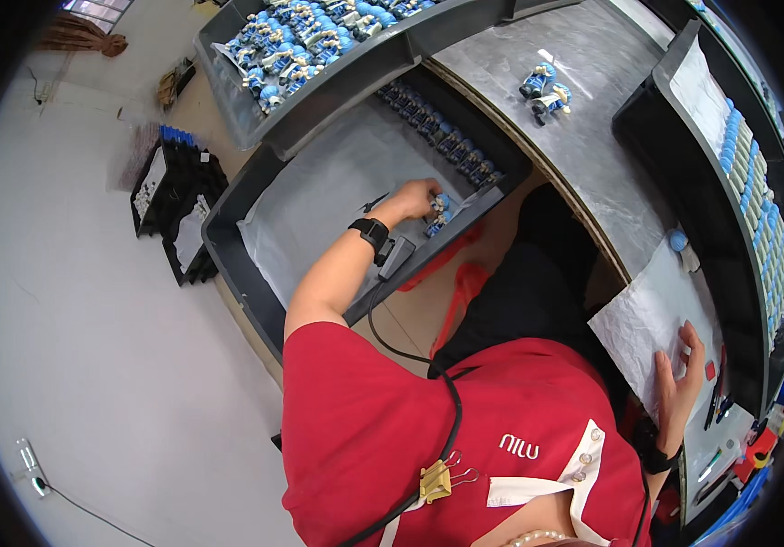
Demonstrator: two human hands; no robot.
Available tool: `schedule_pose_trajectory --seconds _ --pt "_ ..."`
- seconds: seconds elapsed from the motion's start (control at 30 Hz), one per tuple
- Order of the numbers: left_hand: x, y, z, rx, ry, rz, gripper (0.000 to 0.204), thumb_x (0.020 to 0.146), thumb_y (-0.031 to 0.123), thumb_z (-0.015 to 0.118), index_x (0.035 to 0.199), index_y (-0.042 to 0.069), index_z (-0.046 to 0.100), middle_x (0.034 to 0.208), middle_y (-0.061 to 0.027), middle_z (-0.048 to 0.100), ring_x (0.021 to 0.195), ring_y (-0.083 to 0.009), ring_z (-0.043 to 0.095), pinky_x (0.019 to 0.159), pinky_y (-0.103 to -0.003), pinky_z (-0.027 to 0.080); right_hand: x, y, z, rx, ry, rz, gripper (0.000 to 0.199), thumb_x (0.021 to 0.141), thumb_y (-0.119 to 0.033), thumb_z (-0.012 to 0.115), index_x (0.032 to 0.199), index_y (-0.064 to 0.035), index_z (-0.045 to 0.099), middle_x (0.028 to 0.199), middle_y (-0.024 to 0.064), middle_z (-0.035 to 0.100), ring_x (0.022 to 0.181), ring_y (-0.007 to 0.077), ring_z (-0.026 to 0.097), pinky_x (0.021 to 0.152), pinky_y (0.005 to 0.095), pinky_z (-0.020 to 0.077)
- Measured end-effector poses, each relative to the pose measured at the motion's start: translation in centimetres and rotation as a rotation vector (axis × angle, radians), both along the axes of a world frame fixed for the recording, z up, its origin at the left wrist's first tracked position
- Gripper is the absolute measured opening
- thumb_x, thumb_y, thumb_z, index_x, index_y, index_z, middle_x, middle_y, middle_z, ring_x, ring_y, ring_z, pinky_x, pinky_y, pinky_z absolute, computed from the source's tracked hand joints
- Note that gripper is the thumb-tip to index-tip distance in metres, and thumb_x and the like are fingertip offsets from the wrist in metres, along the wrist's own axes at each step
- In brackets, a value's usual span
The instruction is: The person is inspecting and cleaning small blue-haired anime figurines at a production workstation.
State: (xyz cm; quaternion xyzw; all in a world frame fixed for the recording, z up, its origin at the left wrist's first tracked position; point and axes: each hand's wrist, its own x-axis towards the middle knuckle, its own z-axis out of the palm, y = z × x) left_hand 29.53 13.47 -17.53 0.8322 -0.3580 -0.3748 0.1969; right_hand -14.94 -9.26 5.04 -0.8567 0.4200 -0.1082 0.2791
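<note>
Figurines (440, 217) with blue tops are sitting inside the lined grey tray (232, 260), close by its side wall, where the person's left hand (416, 198) is curling against them, though I cannot tell whether it is gripping one. Over white paper (633, 319) on the worktop (611, 173), the right hand (677, 383) is hanging loosely spread, holding nothing.

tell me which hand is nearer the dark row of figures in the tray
Left. The left hand is inside the tray, near the row of figures; the right hand is outside it, by the white sheet on the table.
</note>
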Motion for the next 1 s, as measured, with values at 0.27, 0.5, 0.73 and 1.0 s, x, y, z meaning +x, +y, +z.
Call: schedule_pose_trajectory --seconds 0.27,0.5,0.73,1.0 --pt "-0.4 1.1 1.9 0.013 0.072 -0.05 0.06 0.062 0.011 0.077 0.118 0.01 0.055 0.086 -0.0089 0.062 0.079 -0.0221 0.059 0.073 -0.033 0.047 0.2 -0.2 0.1 -0.008 0.036 0.012 0.052 0.078 -0.006 0.063 0.129 -0.0058 0.049 0.126 0.013 0.053 0.118 0.0251 0.049 0.1 0.0389 0.036" --pt "-1.1 0.6 2.4 0.031 0.118 -0.053 0.067 0.062 0.02 0.073 0.123 0.004 0.05 0.102 -0.0174 0.063 0.093 -0.0296 0.06 0.081 -0.035 0.047 0.2 -0.2 0.0 -0.019 0.043 0.007 0.049 0.078 -0.009 0.064 0.126 -0.0056 0.05 0.124 0.0121 0.053 0.116 0.0252 0.049 0.098 0.0398 0.0374" --pt "-1.4 0.4 2.6 0.082 -0.024 -0.114 0.069 0.061 0.02 0.073 0.122 0.0 0.05 0.107 -0.0224 0.061 0.099 -0.0341 0.059 0.085 -0.036 0.046 0.6 0.1 0.4 -0.053 0.045 0.043 0.046 0.078 -0.011 0.064 0.121 -0.004 0.052 0.122 0.0139 0.051 0.115 0.028 0.049 0.098 0.0396 0.0378" --pt "-1.3 -0.3 1.6 0.04 -0.026 -0.102 0.073 0.054 0.024 0.079 0.118 0.0 0.054 0.107 -0.0226 0.062 0.1 -0.036 0.058 0.087 -0.037 0.047 -0.2 0.0 1.0 -0.131 0.035 0.109 0.047 0.074 -0.008 0.066 0.118 -0.0017 0.053 0.12 0.0168 0.051 0.114 0.0325 0.049 0.097 0.0358 0.0377"
